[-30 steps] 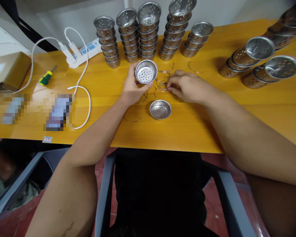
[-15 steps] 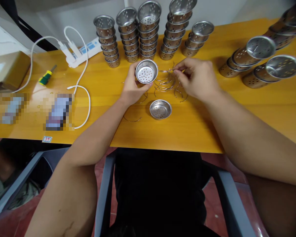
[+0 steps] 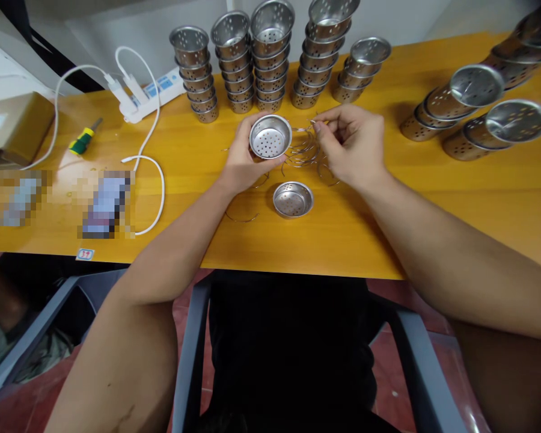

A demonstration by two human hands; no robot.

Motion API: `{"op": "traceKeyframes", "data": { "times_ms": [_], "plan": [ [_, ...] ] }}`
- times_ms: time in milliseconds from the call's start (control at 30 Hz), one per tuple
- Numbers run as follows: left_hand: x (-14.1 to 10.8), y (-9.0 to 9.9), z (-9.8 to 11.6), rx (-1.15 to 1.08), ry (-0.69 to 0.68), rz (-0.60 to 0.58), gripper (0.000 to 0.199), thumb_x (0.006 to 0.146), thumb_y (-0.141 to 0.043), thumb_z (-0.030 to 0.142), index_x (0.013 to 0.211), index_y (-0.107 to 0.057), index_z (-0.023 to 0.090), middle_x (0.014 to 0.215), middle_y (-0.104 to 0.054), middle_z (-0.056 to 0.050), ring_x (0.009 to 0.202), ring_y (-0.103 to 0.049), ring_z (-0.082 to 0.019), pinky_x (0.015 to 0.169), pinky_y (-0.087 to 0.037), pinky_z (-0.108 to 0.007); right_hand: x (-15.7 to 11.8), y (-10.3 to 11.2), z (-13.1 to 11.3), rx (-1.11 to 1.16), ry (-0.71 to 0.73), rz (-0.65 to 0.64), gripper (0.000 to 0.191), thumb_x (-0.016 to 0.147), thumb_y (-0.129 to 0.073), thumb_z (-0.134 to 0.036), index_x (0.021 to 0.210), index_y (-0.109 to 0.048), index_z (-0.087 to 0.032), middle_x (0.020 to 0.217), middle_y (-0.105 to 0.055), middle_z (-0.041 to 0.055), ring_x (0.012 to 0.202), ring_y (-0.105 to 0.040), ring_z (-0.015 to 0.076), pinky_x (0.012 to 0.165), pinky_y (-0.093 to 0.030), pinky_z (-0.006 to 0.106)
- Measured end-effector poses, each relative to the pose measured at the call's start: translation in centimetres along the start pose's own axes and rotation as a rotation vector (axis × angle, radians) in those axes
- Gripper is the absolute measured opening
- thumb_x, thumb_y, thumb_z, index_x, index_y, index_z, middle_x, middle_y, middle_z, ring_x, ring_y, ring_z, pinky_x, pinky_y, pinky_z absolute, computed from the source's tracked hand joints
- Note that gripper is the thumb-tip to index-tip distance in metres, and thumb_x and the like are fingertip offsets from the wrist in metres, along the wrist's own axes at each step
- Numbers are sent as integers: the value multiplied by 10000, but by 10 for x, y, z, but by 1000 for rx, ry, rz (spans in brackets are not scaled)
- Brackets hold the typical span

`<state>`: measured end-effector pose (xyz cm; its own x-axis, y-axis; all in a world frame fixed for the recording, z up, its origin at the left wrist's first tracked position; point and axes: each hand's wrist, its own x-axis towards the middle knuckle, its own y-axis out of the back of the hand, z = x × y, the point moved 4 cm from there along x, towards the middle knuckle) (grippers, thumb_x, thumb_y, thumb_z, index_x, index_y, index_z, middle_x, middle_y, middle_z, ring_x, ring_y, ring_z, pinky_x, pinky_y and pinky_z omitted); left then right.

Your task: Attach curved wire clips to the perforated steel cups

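My left hand (image 3: 243,156) is wrapped around a perforated metal cup (image 3: 270,139), its open top tilted toward me. To the right of the cup, my right hand (image 3: 354,141) pinches a thin curved wire (image 3: 313,122) between thumb and fingertips; most of that wire is hidden by the fingers. Below the fingertips lies a loose heap of curved wires (image 3: 303,155) on the table. A shallow perforated metal dish (image 3: 293,199) rests nearer to me, with a single curved wire (image 3: 242,220) to its left.
Stacks of perforated cups (image 3: 273,63) stand along the back, and more cup stacks (image 3: 460,108) are at the right. On the left are a power strip (image 3: 155,96), a screwdriver (image 3: 85,139), a cardboard box (image 3: 20,129), a white cable (image 3: 163,192) and a blurred phone (image 3: 106,204).
My left hand has brought the cup slightly right and toward me. My right hand has shifted a little left, its fingers drawn in more tightly around the wire.
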<state>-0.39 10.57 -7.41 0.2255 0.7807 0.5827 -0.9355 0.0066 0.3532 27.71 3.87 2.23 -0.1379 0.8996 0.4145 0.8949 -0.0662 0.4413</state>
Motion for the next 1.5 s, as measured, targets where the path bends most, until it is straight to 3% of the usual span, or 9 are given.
{"op": "traceKeyframes", "data": {
  "times_ms": [233, 367, 533, 700, 900, 1067, 1233, 1400, 1500],
  "plan": [
    [1, 7, 22, 63, 49, 61, 1047, 745, -1257, 734, 1550, -697, 365, 1585, -740, -105, 1556, -762, -412, 1484, -612, -675, -1, -1, -5, 12, -29, -40, 597, 1135, -831, -974, 1116, -768, -381, 1020, -816, 116, 887, -645, 342, 835, -532, 570],
    [-1, 6, 25, 5, 128, 51, 1001, 802, -1215, 729, 1533, -650, 344, 1572, -774, -113, 1524, -791, -404, 1434, -648, -686, 0, 1, 4, 37, -35, -41, 644, 1105, -807, -1050, 1088, -730, -411, 931, -789, 102, 932, -648, 376, 852, -543, 600],
    [0, 1, 22, -50, 102, 38, 1079, 805, -1225, 722, 1590, -584, 347, 1596, -792, -126, 1525, -819, -395, 1398, -685, -643, 3, 1, 14, 81, -10, -69, 709, 1103, -711, -1133, 1162, -763, -428, 898, -751, 99, 949, -638, 380, 828, -512, 572],
    [-2, -4, 22, -52, 103, -23, 1031, 968, -1112, 737, 1706, -500, 358, 1683, -757, -150, 1600, -800, -385, 1448, -650, -633, -4, -5, -9, 72, -34, -53, 658, 1094, -785, -1074, 1160, -786, -419, 961, -800, 99, 901, -669, 367, 805, -573, 592],
    [-10, -12, 41, -90, 36, -97, 941, 974, -1110, 710, 1656, -554, 377, 1646, -787, -110, 1569, -826, -366, 1377, -708, -650, -16, -11, -37, -31, -68, -83, 744, 1082, -682, -1148, 1270, -812, -440, 1023, -827, 125, 1043, -796, 440, 761, -674, 606],
    [-15, -16, 66, -50, 0, -154, 930, 981, -1121, 662, 1688, -584, 386, 1632, -785, -104, 1552, -834, -370, 1345, -741, -649, -18, -10, -37, -90, -25, -94, 687, 1182, -686, -1035, 1337, -845, -384, 1047, -826, 130, 1022, -849, 422, 798, -733, 576],
    [-19, -18, 71, -2, -96, -177, 937, 1065, -993, 783, 1753, -519, 359, 1670, -741, -115, 1618, -803, -391, 1378, -715, -684, -18, -8, -35, -107, -7, -109, 642, 1210, -727, -973, 1312, -885, -360, 1046, -844, 129, 956, -840, 404, 854, -751, 589],
    [-16, -18, 73, 8, -97, -221, 1133, 925, -1061, 939, 1743, -493, 399, 1664, -733, -94, 1596, -807, -418, 1350, -727, -679, -17, -8, -35, -128, 1, -99, 600, 1220, -731, -931, 1292, -885, -355, 1031, -824, 122, 948, -830, 400, 868, -738, 580],
    [-14, -19, 83, -83, -197, -240, 1109, 938, -1075, 923, 1730, -451, 460, 1652, -750, -76, 1514, -844, -376, 1289, -776, -621, -17, -9, -35, -150, -5, -104, 617, 1213, -721, -956, 1288, -887, -367, 1047, -832, 125, 995, -839, 417, 864, -741, 580]
  ]
}}
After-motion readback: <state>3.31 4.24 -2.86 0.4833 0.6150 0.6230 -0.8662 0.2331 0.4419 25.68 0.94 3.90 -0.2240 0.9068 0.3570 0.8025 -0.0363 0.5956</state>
